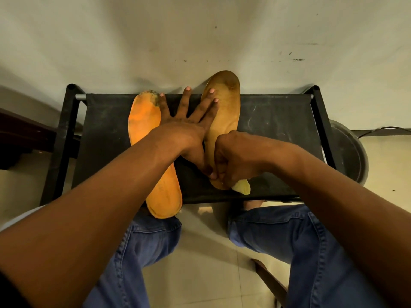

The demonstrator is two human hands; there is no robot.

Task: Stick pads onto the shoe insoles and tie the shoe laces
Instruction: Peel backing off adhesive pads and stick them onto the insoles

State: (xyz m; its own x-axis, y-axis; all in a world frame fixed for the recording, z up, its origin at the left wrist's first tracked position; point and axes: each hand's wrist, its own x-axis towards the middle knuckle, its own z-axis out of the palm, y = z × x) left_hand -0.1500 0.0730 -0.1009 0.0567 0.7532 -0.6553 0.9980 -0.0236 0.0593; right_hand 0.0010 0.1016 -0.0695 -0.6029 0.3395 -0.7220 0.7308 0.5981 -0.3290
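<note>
Fingers of my left hand (186, 127) lay spread, pinning the tan insole (224, 121); my right hand (231, 161) clenched the pad (242, 187), which risked creasing.

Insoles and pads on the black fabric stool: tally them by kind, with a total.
Bright orange foam insole: 1
Tan, worn brown insole: 1
Pale yellow foam pad, at the tan insole's heel under the right hand: 1
Total: 3
</note>
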